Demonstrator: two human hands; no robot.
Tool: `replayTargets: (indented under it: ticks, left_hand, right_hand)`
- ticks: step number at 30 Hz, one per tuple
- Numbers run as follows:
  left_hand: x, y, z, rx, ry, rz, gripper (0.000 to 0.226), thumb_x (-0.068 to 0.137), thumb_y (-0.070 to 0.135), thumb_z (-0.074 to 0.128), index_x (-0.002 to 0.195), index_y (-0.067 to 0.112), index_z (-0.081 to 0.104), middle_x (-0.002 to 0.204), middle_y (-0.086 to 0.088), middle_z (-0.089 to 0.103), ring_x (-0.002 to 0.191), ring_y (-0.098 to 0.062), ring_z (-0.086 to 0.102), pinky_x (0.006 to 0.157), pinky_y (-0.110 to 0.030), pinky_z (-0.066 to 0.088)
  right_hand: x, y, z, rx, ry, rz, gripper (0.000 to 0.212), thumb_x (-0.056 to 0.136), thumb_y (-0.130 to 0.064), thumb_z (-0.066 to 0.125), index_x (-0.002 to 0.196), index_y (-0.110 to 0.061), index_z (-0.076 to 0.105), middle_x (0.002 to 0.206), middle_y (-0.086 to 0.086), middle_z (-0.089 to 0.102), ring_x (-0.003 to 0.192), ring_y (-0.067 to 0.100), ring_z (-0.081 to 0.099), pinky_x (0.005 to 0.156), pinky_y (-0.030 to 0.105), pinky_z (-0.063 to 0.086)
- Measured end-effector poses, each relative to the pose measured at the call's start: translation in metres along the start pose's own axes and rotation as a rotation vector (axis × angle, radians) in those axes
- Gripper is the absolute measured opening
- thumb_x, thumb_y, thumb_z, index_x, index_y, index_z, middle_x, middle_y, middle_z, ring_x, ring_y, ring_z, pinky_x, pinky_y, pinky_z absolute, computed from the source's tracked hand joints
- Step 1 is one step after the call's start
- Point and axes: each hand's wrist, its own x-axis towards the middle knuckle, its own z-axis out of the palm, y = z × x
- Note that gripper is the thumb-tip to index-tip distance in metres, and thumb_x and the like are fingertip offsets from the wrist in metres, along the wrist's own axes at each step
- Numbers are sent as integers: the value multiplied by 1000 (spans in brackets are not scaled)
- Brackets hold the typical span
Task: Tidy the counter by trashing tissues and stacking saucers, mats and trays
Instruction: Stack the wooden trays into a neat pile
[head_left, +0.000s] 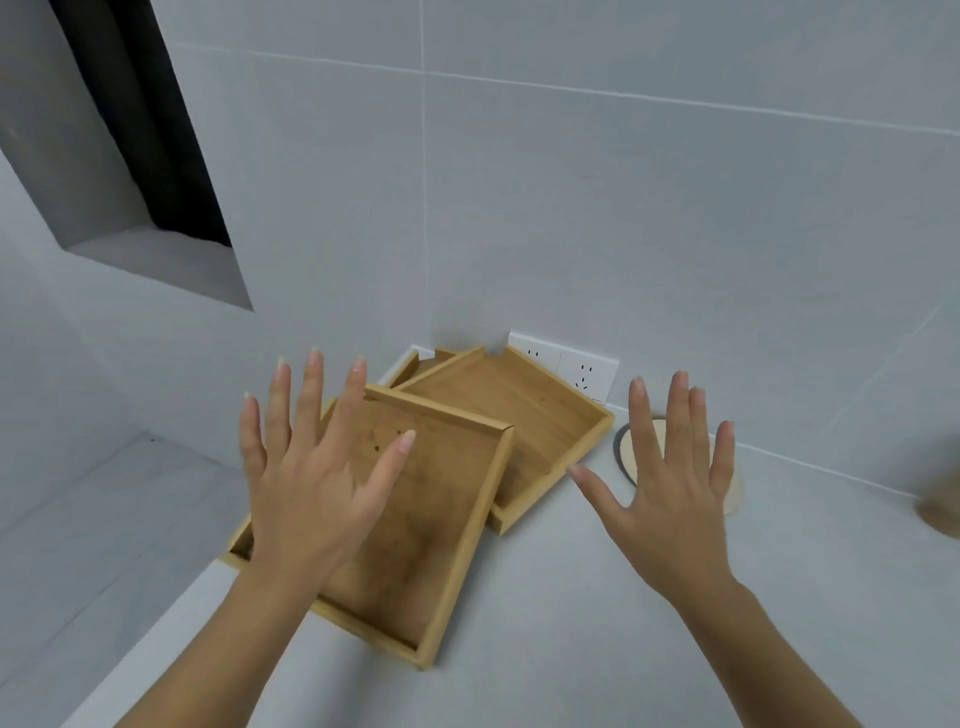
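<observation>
Trays (415, 530) lie beneath left hand's (311, 493) spread fingers (311, 395).

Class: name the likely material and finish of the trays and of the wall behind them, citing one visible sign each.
Front tray and rear tray: probably bamboo or light wood, matt; tan grain, mitred corners.
Wall: likely glazed ceramic tile; smooth grey faces, thin grout lines.
</observation>
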Motion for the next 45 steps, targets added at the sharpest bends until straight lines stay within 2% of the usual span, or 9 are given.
replayTargets:
  ticks: [13,18,23,27,35,39,41,43,45]
  left_hand:
    - [48,-102,-9,-49,-46,36,74,84,66,20,142,23,30,151,-15,27,141,-30,15,115,-41,-3]
    - [48,-115,-9,-75,-66,2,75,82,66,22,143,23,28,152,-14,24,142,-29,12,114,-38,-8]
    - [50,-128,-1,-48,-74,22,76,83,69,16,143,23,29,151,-14,27,142,-29,14,114,-37,-7]
    - [45,-131,8,-57,-84,-5,74,82,66,24,142,24,29,150,-14,28,142,-29,15,113,-41,-5]
    - [28,-136,35,-102,-221,-62,75,81,66,22,144,26,23,153,-11,24,143,-25,9,113,-43,-5]
    - [22,-140,52,-179,-362,-124,74,84,66,27,144,23,20,146,-11,37,135,-29,29,110,-47,20]
    - [19,-142,61,-246,-499,-270,72,85,65,33,143,24,20,138,-9,47,124,-32,43,97,-47,37]
    - [14,-145,70,-236,-601,-361,72,84,66,35,139,20,26,130,-8,55,116,-32,51,88,-44,42]
    - [9,-149,78,-231,-645,-377,69,85,63,38,135,15,34,121,-8,60,110,-31,54,82,-41,43]
  right_hand:
    - [4,-96,18,-138,30,88,80,82,-70,29,147,-26,12,152,16,20,141,27,14,114,47,6]
    - [7,-106,25,-130,23,60,80,82,-69,31,146,-24,16,152,17,19,140,29,16,115,41,-1]
    - [5,-114,34,-157,17,79,78,83,-70,25,145,-22,19,151,18,23,139,30,20,112,48,9]
    - [-3,-117,40,-111,-25,80,78,84,-70,24,146,-24,15,152,18,20,140,28,13,113,45,2]
    - [-27,-113,54,-134,-79,100,77,83,-65,37,144,-20,22,150,20,25,139,32,21,111,51,15]
    - [-41,-114,58,-66,-119,119,74,85,-58,41,142,-15,26,145,20,36,131,29,35,105,49,29]
    - [-48,-116,58,31,-165,144,69,86,-51,44,140,-11,29,128,17,54,110,27,53,88,44,45]
    - [-53,-120,56,119,-245,229,66,87,-46,49,138,-8,33,110,12,63,93,28,63,72,38,50]
    - [-57,-121,57,131,-372,336,64,88,-47,50,137,-10,32,100,8,65,85,26,65,67,35,50]
